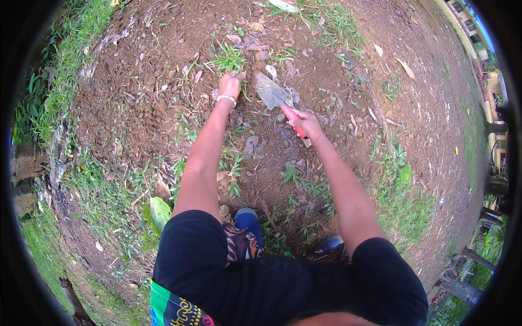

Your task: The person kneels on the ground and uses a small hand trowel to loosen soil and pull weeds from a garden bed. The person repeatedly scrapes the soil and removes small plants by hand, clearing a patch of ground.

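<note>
A garden trowel with a broad metal blade (270,92) and a red handle (288,112) is in my right hand (306,124). Its blade points up and to the left, low over the soil, with dirt on the metal; whether it touches the ground I cannot tell. My left hand (231,85), with a pale beaded bracelet (226,98) at the wrist, is closed at the base of a green grass tuft (228,60). Fingers and grass stems meet there, the fingertips partly hidden. Dry leaves (256,45) lie just beyond the tuft.
Brown soil (134,110) spreads around, with scattered grass patches (408,212) and dry leaves. A large green leaf (157,215) lies near my left elbow. My blue shoes (248,222) stand below. Tree trunks (461,287) and a building (475,36) show at the right rim.
</note>
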`<state>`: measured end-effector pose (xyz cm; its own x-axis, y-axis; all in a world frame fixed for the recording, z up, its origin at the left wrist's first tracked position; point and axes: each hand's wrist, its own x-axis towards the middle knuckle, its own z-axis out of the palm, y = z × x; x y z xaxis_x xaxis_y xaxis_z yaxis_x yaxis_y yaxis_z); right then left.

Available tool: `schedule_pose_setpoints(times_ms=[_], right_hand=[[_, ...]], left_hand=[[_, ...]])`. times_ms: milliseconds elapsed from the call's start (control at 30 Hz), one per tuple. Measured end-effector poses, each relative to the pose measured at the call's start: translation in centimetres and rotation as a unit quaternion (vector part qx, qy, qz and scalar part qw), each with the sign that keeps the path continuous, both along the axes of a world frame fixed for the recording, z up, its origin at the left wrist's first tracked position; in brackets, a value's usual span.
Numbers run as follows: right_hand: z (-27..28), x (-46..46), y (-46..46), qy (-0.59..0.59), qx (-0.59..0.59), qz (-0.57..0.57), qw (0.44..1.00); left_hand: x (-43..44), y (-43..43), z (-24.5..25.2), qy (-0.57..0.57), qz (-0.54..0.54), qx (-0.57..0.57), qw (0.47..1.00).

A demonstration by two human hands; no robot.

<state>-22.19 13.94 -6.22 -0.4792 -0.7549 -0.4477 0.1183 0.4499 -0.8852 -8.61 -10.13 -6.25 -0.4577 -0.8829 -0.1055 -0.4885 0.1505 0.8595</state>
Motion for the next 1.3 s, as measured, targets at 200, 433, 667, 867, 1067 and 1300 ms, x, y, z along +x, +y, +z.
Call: schedule_pose_setpoints(times_ms=[200,433,667,867,1067,1300], right_hand=[[14.3,-1.5,1.5,0.265,0.176,0.067,0.946],[11.2,3.6,-3.9,0.256,0.190,0.038,0.947],[6.0,2.2,-2.3,-0.075,-0.049,-0.028,0.996],[10.4,2.1,2.3,0.114,0.081,0.000,0.990],[10.7,1.8,4.0,0.306,0.118,0.023,0.944],[16.0,2.7,3.0,0.272,0.145,0.005,0.951]], left_hand=[[-0.1,0.0,0.1,-0.038,-0.022,-0.056,0.997],[0.3,2.6,3.7,-0.148,-0.075,-0.110,0.980],[1.4,3.1,4.8,-0.032,-0.036,-0.093,0.994],[3.1,-0.5,5.0,0.029,0.023,-0.052,0.998],[0.1,1.7,6.6,-0.180,-0.034,-0.150,0.972],[0.8,5.2,3.7,-0.275,-0.212,-0.215,0.913]])
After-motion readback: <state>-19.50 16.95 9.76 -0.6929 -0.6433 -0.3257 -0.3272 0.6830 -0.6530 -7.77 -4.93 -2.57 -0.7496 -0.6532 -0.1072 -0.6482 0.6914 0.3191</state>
